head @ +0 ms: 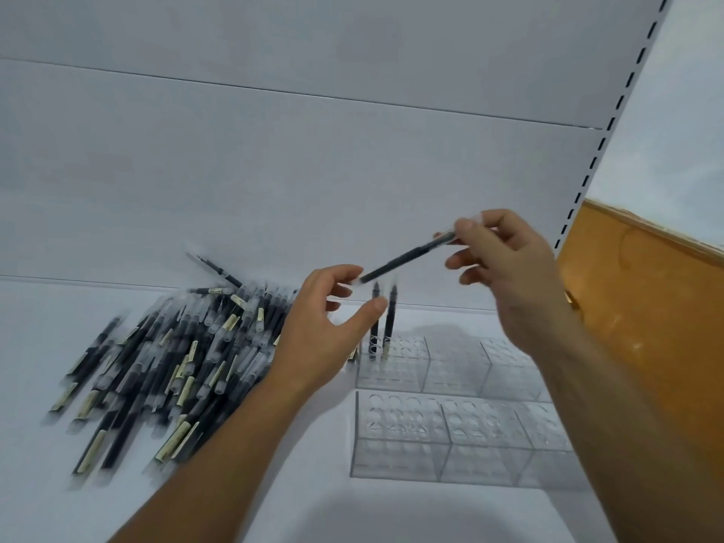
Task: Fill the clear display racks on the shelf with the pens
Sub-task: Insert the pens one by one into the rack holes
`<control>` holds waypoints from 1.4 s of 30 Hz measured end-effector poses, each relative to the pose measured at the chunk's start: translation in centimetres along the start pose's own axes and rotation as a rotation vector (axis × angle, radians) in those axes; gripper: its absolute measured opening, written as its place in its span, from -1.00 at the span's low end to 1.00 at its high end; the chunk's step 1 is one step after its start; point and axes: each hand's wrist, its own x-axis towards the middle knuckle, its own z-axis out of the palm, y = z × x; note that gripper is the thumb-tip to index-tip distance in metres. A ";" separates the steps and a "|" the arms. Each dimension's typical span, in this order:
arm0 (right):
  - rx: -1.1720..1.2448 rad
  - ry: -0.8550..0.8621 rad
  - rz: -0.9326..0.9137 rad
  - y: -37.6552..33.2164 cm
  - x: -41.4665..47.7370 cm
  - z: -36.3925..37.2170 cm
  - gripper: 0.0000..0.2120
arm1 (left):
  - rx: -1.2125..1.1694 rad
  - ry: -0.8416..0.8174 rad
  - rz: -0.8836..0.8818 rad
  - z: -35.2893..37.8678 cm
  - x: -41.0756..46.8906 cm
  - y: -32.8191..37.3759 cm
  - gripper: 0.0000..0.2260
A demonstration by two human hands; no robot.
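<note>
My right hand (505,264) pinches the upper end of a black pen (403,259) and holds it slanted in the air above the racks. My left hand (321,327) hovers just under the pen's lower tip, fingers spread and relaxed, holding nothing. Two black pens (386,319) stand upright in holes at the far left corner of the back clear rack (450,366). A second clear rack (458,436) with round holes lies in front of it, with no pens in it. A big loose heap of black pens (176,366) lies on the white shelf (297,444) to the left.
The white back panel (313,170) of the shelf rises behind everything. A slotted upright (611,123) runs along the right side, with an orange wooden board (642,307) beyond it. A shadow falls on the shelf's front part.
</note>
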 end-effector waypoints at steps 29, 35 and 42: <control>-0.799 -0.267 0.003 5.5 2.5 0.2 -0.86 | 0.104 -0.268 -0.260 0.3 0.6 -1.5 -0.56; -1.015 -0.434 0.133 6.5 1.9 -2.3 -0.82 | 0.510 -0.100 -0.164 -1.9 3.0 -1.3 -0.78; -1.057 -0.470 0.135 7.6 0.9 -2.8 -0.71 | 0.871 -0.492 -0.229 0.3 5.1 -2.4 -0.80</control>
